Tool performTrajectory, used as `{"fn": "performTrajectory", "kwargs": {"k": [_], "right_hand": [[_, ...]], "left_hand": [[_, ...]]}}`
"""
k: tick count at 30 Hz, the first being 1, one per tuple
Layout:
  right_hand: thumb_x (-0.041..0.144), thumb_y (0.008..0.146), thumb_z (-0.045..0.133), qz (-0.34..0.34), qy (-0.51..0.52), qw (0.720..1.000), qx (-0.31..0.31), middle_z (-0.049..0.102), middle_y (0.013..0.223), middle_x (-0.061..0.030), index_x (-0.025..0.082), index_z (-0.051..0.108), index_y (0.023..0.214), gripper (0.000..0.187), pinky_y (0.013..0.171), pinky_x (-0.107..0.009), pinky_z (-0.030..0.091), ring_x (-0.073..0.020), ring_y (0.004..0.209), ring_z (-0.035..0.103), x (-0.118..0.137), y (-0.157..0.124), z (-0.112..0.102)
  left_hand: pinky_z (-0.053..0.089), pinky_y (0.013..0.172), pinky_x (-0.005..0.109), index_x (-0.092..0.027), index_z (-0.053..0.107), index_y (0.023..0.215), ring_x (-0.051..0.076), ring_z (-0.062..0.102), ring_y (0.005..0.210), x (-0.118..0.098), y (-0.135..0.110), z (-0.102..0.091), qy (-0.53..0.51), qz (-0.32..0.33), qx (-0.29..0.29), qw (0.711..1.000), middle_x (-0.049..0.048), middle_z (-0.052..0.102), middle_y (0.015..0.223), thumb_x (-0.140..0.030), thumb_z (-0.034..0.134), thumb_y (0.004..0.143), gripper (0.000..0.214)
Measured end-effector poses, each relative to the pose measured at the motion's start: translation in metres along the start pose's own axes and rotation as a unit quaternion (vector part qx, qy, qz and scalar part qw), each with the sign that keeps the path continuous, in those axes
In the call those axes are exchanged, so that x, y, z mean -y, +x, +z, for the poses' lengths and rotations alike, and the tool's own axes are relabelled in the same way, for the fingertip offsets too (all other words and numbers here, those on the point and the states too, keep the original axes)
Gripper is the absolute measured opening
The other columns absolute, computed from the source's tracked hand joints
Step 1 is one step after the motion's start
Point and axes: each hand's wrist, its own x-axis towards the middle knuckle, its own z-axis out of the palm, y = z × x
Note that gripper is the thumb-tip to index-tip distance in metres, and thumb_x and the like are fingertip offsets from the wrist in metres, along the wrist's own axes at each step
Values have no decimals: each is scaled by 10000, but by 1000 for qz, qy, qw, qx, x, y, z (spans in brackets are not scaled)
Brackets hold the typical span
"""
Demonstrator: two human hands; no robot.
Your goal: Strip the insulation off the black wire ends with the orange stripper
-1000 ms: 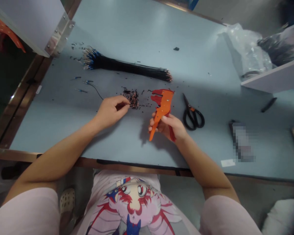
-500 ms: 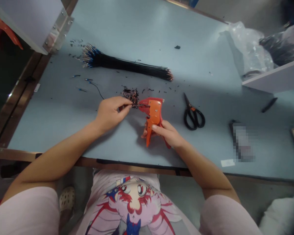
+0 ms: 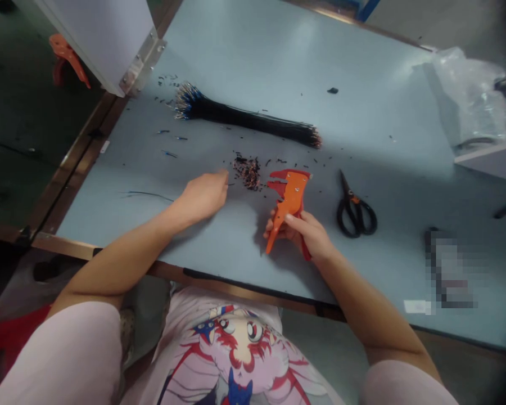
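Note:
My right hand (image 3: 306,228) grips the orange handles of a wire stripper (image 3: 294,194); its red jaws stand apart with nothing between them. Fingers closed, my left hand (image 3: 204,197) holds a thin black wire (image 3: 147,194), which trails out to the left over the table. A short end of it pokes out beyond the fingertips. Between the hand and the stripper jaws lies a heap of stripped insulation scraps (image 3: 248,171) in black and copper colours. Farther back rests a thick bundle of black wires (image 3: 253,119), with blue and metal ends at the left and bare copper ends at the right.
Black-handled scissors (image 3: 356,212) lie right of the stripper. Short blue-tipped wire pieces (image 3: 169,153) are scattered at the left. A pixelated dark object (image 3: 449,270) is at the right, near a clear plastic bag (image 3: 472,101). An orange tool (image 3: 69,61) shows beyond the left panel.
My left hand has drawn back from the stripper with the wire, whose far end now trails lower. The stripper's jaws have parted. The whole view has shifted.

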Motion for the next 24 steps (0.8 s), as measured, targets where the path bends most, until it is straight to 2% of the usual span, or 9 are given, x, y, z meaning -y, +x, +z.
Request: {"fn": "performTrajectory", "kwargs": {"k": [2, 5, 9, 16, 24], "right_hand": [[373, 819, 648, -5, 10, 1000, -5, 675, 861, -88, 145, 579, 1013, 307, 699, -437, 556, -262, 778, 692, 1, 0, -1], [380, 810, 654, -16, 18, 1000, -11, 674, 851, -88, 140, 574, 1007, 320, 685, -433, 558, -261, 768, 691, 1, 2, -1], [400, 793, 674, -23, -13, 999, -30, 670, 843, -85, 129, 567, 991, 352, 680, -416, 565, -237, 739, 683, 2, 1, 0], [407, 845, 625, -8, -74, 997, 22, 653, 843, -77, 131, 567, 1008, 326, 669, -354, 567, -209, 750, 676, 6, -6, 0], [394, 852, 620, 1, -87, 994, 60, 646, 827, -74, 120, 562, 996, 315, 637, -340, 571, -203, 739, 673, 5, -7, 6]], "left_hand": [[356, 568, 284, -178, 568, 862, 174, 547, 580, 5, 9, 9, -68, 25, 22, 997, 33, 603, 648, -219, 453, 854, 123], [396, 634, 264, -174, 602, 830, 146, 566, 671, 8, 19, 18, -186, 76, -25, 979, 26, 648, 754, -256, 496, 846, 135], [434, 672, 247, -169, 657, 806, 135, 588, 716, 4, 21, 25, -289, 85, -61, 952, 15, 678, 784, -293, 579, 801, 147], [420, 575, 218, -163, 677, 774, 106, 558, 614, -9, 9, 25, -309, 94, -131, 937, 8, 662, 700, -235, 604, 752, 105], [400, 546, 212, -159, 662, 727, 95, 544, 589, -15, 3, 23, -291, 154, -145, 933, 5, 646, 671, -182, 606, 745, 63]]}}
